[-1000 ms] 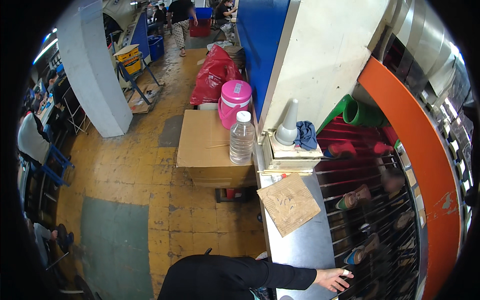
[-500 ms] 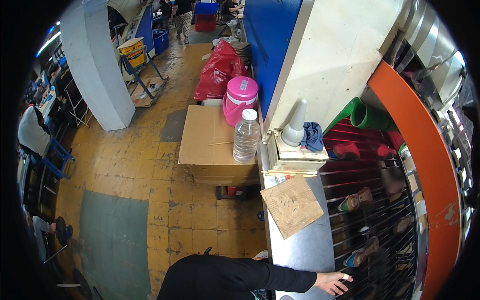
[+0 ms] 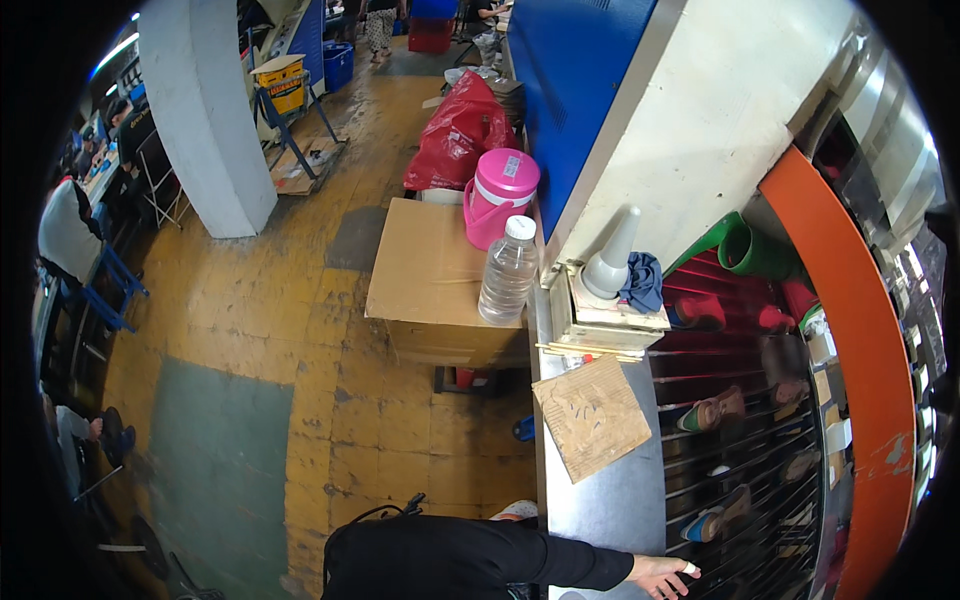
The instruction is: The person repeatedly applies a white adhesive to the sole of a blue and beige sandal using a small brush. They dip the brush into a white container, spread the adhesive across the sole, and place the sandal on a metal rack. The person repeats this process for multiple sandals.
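Black sleeve [image 3: 585,562] ends at the left hand [image 3: 656,574], fingers spread, lower edge clipping it; shoes [image 3: 704,527] beyond look murky.

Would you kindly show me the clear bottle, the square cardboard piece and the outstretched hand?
Clear bottle [image 3: 508,277]: head view, on its body.
Square cardboard piece [image 3: 592,420]: head view, on its upper face.
Outstretched hand [image 3: 659,574]: head view, on its middle.

Probably a footwear factory floor, shoes [image 3: 712,412] on a dark rack of rods [image 3: 770,452], orange machine arch [image 3: 868,290], people [image 3: 138,128] along a worktable [image 3: 100,180], worn yellow tiles [image 3: 345,435].
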A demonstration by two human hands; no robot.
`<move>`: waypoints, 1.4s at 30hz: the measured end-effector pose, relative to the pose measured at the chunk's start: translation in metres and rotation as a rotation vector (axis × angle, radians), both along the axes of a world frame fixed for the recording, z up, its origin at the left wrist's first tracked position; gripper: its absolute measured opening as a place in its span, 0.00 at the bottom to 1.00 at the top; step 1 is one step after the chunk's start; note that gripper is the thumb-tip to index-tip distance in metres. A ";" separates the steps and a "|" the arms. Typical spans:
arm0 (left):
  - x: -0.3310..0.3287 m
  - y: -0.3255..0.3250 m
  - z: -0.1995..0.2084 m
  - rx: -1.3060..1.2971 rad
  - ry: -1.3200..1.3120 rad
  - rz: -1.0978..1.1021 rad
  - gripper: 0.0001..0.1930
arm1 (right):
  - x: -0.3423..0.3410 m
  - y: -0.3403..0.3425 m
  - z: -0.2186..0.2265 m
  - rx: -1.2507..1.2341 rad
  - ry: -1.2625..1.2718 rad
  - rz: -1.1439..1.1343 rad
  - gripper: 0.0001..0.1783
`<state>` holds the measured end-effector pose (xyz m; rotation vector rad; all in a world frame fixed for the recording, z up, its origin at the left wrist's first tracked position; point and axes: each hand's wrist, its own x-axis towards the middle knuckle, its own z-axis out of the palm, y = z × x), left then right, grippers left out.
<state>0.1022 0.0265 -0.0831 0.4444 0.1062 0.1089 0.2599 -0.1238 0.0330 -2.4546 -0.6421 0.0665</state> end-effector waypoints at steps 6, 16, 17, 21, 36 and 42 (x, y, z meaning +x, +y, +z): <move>0.022 -0.007 -0.018 -0.015 0.016 -0.119 0.35 | -0.009 -0.033 0.050 0.449 0.189 -0.019 0.23; -0.002 -0.076 -0.032 -0.216 -0.463 -0.711 0.32 | -0.150 -0.130 0.040 0.738 0.370 0.127 0.15; -0.011 -0.082 -0.035 -0.235 -0.464 -0.738 0.32 | -0.157 -0.133 0.033 0.718 0.372 0.103 0.16; -0.048 -0.106 -0.047 -0.301 -0.430 -0.784 0.32 | -0.174 -0.159 0.011 0.632 0.352 -0.002 0.21; -0.139 -0.104 0.060 0.144 -0.553 -0.080 0.61 | -0.193 -0.311 -0.036 0.354 -0.121 -0.364 0.08; -0.133 -0.078 0.119 0.480 -0.649 0.207 0.69 | -0.173 -0.289 -0.025 0.023 -0.300 -0.404 0.05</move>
